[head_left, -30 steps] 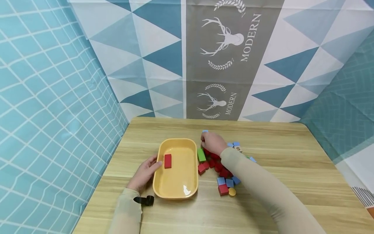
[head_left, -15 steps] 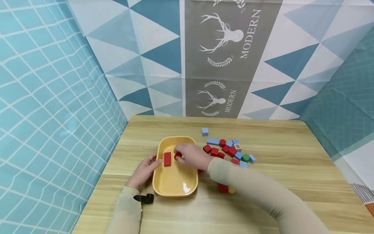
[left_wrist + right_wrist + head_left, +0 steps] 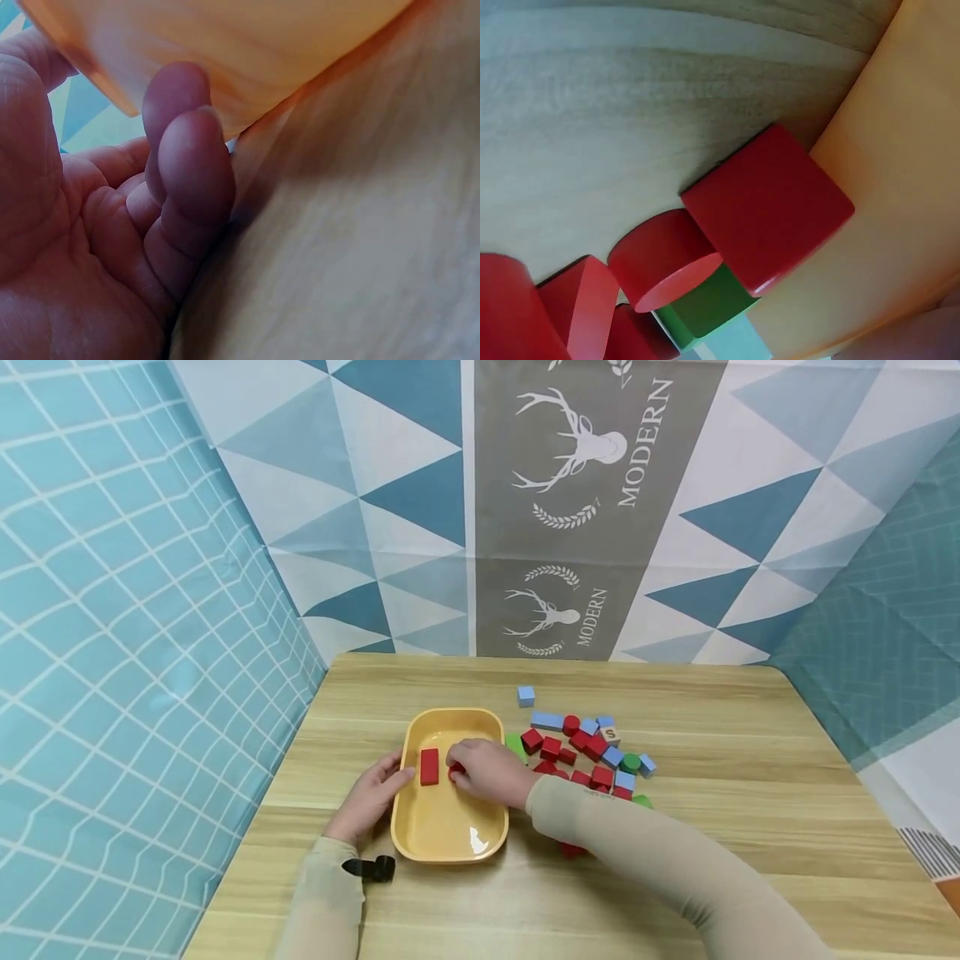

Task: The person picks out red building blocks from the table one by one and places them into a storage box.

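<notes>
Pinching a red round block (image 3: 454,773): right hand (image 3: 489,770), inside the yellow tray (image 3: 448,839). Gripping the tray's side: left hand (image 3: 371,797). Risk: let go on its curved side, the block could roll into the red brick (image 3: 429,767) just left of the right hand.

The head camera looks from above, forward and down, over the table (image 3: 540,910), the tray (image 3: 448,827), the blocks (image 3: 551,748) and, farther away, the upright cloth (image 3: 551,531). The left wrist camera is very near and faces across the left hand (image 3: 97,232) to the outer side of the tray. The right wrist camera, also near, faces blocks beside the tray. All three views share tray and table.
</notes>
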A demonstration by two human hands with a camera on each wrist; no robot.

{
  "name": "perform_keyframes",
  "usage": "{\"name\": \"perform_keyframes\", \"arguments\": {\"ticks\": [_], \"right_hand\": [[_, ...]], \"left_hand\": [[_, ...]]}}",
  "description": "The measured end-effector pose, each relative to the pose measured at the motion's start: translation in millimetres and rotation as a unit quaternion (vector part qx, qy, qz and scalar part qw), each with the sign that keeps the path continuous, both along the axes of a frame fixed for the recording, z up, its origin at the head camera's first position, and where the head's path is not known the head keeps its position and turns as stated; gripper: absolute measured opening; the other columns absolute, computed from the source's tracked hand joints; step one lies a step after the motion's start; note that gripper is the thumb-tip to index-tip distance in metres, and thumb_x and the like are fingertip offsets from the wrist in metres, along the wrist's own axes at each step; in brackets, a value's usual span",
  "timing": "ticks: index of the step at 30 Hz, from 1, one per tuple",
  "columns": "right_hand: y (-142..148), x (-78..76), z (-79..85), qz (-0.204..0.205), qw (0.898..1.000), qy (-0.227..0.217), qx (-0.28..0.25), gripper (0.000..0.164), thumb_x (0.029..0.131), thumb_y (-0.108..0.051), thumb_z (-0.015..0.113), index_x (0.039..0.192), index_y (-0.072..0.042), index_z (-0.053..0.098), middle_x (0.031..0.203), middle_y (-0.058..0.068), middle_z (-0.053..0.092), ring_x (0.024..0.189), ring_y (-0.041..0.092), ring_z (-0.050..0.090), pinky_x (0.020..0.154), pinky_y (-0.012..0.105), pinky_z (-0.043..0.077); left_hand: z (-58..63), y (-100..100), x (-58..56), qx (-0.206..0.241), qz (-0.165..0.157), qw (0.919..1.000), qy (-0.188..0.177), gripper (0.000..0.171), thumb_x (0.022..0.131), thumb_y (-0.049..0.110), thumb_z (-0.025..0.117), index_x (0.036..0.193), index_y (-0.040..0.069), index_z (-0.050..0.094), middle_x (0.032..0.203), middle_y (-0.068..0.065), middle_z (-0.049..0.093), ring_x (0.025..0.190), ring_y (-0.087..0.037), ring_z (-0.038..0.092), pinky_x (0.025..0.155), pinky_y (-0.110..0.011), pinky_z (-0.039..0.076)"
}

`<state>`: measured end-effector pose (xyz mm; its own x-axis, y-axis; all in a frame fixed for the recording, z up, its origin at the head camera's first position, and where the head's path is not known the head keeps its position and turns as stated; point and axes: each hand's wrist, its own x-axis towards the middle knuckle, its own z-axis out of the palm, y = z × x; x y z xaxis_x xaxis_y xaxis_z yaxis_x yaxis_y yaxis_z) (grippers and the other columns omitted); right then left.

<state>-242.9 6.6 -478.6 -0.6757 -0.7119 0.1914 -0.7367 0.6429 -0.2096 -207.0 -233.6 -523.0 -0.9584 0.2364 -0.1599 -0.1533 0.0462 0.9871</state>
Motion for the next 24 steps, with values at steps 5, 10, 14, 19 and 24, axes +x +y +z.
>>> {"name": "perform_keyframes", "arguments": {"ticks": [5,10,14,19,24], "right_hand": [[0.1,1.1,-1.7,-0.014,1.000,0.005,0.012,0.012,0.092,-0.027,0.069,0.100,-0.019,0.068,0.091,-0.008,0.062,0.080,0.007,0.055,0.077,0.025,0.055],[0.4,1.1,-4.1,-0.020,1.000,0.012,0.003,0.013,0.092,-0.029,0.068,0.099,-0.019,0.067,0.090,-0.007,0.062,0.079,0.007,0.055,0.075,0.027,0.055],[0.1,0.2,-5.4,-0.020,1.000,0.021,-0.003,0.014,0.091,-0.030,0.069,0.099,-0.018,0.067,0.088,-0.007,0.062,0.077,0.007,0.054,0.072,0.027,0.055],[0.0,-0.6,-6.3,-0.018,0.999,0.027,0.000,0.014,0.091,-0.031,0.069,0.099,-0.019,0.067,0.088,-0.008,0.061,0.077,0.007,0.054,0.071,0.026,0.054],[1.6,-0.5,-8.0,-0.019,1.000,0.024,-0.002,0.016,0.091,-0.031,0.069,0.099,-0.018,0.068,0.090,-0.007,0.062,0.078,0.007,0.054,0.072,0.026,0.055]], "left_hand": [[-1.1,0.0,-1.0,-0.006,0.001,1.0000,0.005,0.059,0.102,0.028,0.057,0.150,0.004,0.034,0.140,-0.023,0.048,0.112,-0.030,0.057,0.089,-0.040,0.055],[-0.6,1.1,-2.2,-0.016,0.015,0.9998,-0.003,0.057,0.101,0.030,0.058,0.149,0.006,0.037,0.138,-0.018,0.050,0.110,-0.026,0.058,0.090,-0.040,0.055],[0.3,1.1,-2.4,-0.021,0.024,0.9995,-0.007,0.059,0.100,0.032,0.060,0.148,0.006,0.039,0.138,-0.017,0.051,0.110,-0.025,0.058,0.089,-0.039,0.055],[0.4,1.5,-2.3,-0.021,0.024,0.9995,-0.004,0.060,0.100,0.032,0.060,0.148,0.004,0.038,0.139,-0.019,0.049,0.111,-0.026,0.057,0.090,-0.040,0.055],[0.3,3.2,-2.4,-0.024,0.021,0.9995,-0.007,0.058,0.101,0.030,0.058,0.149,0.005,0.038,0.139,-0.018,0.050,0.111,-0.026,0.058,0.089,-0.039,0.055]]}}
